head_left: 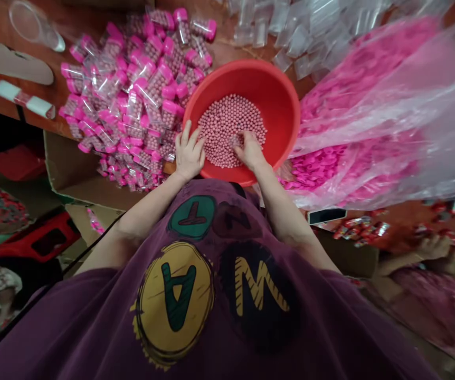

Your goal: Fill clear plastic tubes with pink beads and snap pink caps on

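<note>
Right hand (251, 152): fingers curled down into the pink beads (227, 126), hold on any bead not discernible. Left hand (190, 152): fingers spread, apparently empty, over the basin rim at the pile's left edge. Beads: heaped in a red plastic basin (278, 105), directly ahead, right hand nearer. Beyond, to the left: pink-capped clear tubes (148, 100), bead-filled
</note>
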Demonstrator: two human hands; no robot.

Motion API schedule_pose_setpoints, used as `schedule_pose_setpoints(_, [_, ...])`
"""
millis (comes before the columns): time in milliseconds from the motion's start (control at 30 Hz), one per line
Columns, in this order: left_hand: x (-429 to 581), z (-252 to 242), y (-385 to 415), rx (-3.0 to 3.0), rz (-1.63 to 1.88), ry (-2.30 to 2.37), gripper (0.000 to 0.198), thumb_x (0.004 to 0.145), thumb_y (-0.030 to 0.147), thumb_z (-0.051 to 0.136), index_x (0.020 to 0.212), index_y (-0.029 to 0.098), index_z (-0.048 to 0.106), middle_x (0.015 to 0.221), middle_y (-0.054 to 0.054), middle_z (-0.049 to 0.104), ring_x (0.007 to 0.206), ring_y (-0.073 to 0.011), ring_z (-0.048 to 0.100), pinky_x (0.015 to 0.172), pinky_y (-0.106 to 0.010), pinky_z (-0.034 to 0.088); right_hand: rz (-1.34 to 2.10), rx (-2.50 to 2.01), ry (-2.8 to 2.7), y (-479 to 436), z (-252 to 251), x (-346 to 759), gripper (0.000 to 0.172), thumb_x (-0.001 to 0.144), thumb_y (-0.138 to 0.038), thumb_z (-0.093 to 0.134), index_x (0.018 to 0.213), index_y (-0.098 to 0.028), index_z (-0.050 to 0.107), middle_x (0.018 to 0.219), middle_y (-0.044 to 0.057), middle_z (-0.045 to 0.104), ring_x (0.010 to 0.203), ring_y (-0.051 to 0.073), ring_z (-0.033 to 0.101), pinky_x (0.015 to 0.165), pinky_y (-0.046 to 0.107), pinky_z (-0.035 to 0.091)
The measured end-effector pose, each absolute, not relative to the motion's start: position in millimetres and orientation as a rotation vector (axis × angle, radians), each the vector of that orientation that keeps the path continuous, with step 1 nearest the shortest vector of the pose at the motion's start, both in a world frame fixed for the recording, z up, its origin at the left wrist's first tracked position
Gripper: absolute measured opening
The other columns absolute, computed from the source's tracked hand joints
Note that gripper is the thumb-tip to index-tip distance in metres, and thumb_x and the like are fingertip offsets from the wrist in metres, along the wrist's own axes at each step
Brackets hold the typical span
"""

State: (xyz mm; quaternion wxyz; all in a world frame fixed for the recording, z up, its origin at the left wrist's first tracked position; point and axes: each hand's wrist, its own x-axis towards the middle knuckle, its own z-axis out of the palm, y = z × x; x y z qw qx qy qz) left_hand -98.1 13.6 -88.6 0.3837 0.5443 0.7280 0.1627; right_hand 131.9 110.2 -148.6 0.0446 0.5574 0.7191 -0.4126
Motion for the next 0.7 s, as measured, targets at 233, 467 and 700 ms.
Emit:
schedule_pose_setpoints(233, [-97.9, -88.9, 13.1, 1.208, 0.535, 1.787, 0.047, 0.094, 0.062, 0.067, 0.128, 0.030, 0.074, 0.172, -0.002, 0.061, 0.180, -0.0317, 0.014, 0.140, -0.052, 0.011, -1.114, 1.752, 2.177, 92.1, -130.2, 120.6, 0.062, 0.101, -0.021, 0.064, 0.159, -0.004, 0.051, 0.158, 0.029, 0.052, 0.145, 0.036, 0.062, 0.128, 0.053, 0.052])
schedule_pose_setpoints(467, [-99.8, -114.6, 9.4, 1.504, 0.513, 1.834, 0.032, 0.101, 0.036, 0.059, 0.128, 0.028, 0.075, 0.160, -0.008, 0.070, 0.172, -0.0324, 0.037, 0.140, -0.060, 0.020, -1.007, 1.753, 2.172, 88.0, -129.2, 105.7, 0.055, 0.107, -0.029, 0.055, 0.155, -0.003, 0.056, 0.155, 0.032, 0.056, 0.135, 0.043, 0.068, 0.119, 0.061, 0.056])
schedule_pose_setpoints(700, [-102.3, -137.9, 9.3, 1.671, 0.555, 1.846, 0.028, 0.099, 0.032, 0.054, 0.117, 0.028, 0.075, 0.130, -0.012, 0.080, 0.156, -0.0363, 0.057, 0.127, -0.061, 0.040, -0.885, 1.786, 2.167, 84.6, -126.4, 94.5, 0.064, 0.109, -0.025, 0.055, 0.169, -0.004, 0.045, 0.159, 0.031, 0.055, 0.133, 0.042, 0.069, 0.118, 0.059, 0.057])
